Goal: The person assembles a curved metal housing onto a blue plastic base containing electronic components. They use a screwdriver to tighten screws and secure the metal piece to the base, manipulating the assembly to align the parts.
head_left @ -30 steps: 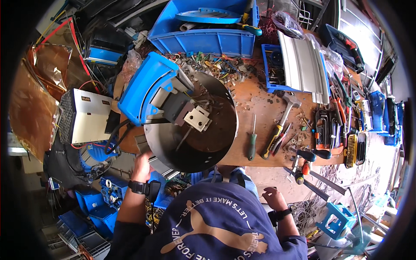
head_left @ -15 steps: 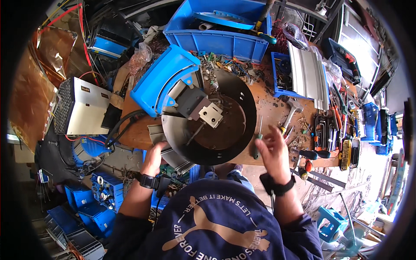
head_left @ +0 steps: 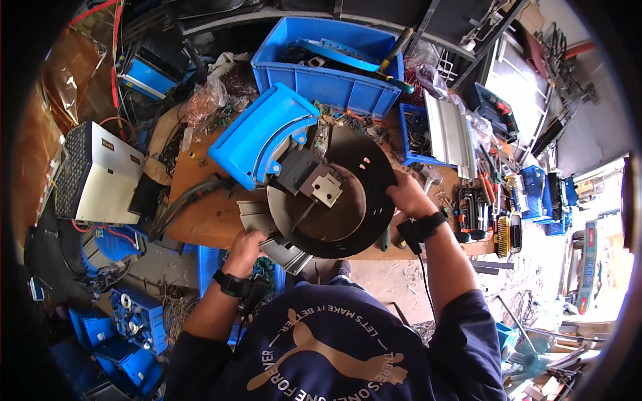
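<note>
Both hands' fingers clamped on black disc (head_left: 348, 207): left hand (head_left: 246, 246) near edge, right hand (head_left: 408, 195) far-right rim. Blue bin (head_left: 328, 83) beyond fingers; grey bracket (head_left: 281, 248) probably under left fingers.

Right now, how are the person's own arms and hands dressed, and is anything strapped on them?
Both hands are bare. The left hand and right hand each have a black band at the wrist carrying a small black device; a thin black cable runs back from the right one. Dark navy sleeves are pushed up, leaving the forearms bare.
</note>
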A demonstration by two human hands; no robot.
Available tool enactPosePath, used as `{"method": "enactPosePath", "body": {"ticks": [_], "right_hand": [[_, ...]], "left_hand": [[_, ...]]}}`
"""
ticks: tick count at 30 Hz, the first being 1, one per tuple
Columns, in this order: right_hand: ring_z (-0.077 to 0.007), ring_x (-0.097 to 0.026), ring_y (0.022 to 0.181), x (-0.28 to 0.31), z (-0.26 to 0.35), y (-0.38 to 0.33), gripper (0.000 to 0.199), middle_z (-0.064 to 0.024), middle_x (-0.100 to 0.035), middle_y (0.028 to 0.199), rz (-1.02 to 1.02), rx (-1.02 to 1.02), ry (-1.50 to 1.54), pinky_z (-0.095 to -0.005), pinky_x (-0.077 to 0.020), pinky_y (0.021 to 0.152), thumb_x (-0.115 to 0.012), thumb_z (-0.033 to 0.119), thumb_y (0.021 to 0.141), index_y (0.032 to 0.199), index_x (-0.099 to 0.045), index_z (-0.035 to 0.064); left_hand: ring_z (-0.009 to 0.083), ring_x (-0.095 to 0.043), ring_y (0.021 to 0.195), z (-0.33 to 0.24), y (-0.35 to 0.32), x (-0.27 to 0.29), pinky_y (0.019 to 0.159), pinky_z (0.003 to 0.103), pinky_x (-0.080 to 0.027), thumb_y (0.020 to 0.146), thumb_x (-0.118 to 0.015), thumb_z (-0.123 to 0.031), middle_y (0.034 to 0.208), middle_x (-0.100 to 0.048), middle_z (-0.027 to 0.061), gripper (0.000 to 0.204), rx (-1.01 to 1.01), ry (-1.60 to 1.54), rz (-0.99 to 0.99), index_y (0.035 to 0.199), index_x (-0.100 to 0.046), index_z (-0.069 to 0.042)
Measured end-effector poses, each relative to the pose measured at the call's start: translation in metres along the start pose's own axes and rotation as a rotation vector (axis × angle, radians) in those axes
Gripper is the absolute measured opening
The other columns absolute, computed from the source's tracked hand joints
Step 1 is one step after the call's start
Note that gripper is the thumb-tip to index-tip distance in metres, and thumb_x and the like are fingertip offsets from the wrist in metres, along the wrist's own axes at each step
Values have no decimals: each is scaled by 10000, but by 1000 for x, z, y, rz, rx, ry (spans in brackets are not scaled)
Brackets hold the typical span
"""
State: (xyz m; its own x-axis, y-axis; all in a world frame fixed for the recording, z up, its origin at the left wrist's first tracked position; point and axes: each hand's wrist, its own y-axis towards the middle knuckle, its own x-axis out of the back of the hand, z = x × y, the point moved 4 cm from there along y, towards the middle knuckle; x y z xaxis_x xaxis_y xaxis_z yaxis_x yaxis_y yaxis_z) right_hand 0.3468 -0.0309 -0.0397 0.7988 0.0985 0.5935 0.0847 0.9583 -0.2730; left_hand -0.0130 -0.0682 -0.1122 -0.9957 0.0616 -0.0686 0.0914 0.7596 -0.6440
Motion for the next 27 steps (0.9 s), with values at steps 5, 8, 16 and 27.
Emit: {"method": "enactPosePath", "body": {"ticks": [5,8,16,27], "right_hand": [[-435,-531,1014,2,26,-16,425,-297,-582,1013,-213,133,-141,-444,-423,888,-459,84,738,1143,-510,-32],[-425,-538,1022,5,55,-44,487,-285,-584,1036,-288,107,-163,-441,-429,886,-451,63,744,1225,-459,-14],[-449,-597,763,-19,100,-113,584,-313,-595,823,-417,161,-276,-491,-481,706,-443,17,763,1340,-357,30],[-421,-606,896,-25,107,-147,592,-296,-600,976,-326,199,-164,-423,-481,797,-427,-36,759,1344,-347,2]], "left_hand": [[178,-600,820,10,9,7,765,347,-479,783,-515,-165,889,-623,66,205,-7,-40,23,899,-609,-24],[187,-606,844,23,17,20,766,345,-481,783,-516,-147,917,-629,81,221,-24,-52,52,925,-611,-7],[246,-643,848,9,12,11,733,377,-550,812,-429,-126,975,-628,143,325,-64,-123,233,1050,-565,48],[217,-608,950,2,8,7,751,382,-527,902,-404,-186,1090,-598,100,335,-36,-68,179,1150,-541,-7]]}}
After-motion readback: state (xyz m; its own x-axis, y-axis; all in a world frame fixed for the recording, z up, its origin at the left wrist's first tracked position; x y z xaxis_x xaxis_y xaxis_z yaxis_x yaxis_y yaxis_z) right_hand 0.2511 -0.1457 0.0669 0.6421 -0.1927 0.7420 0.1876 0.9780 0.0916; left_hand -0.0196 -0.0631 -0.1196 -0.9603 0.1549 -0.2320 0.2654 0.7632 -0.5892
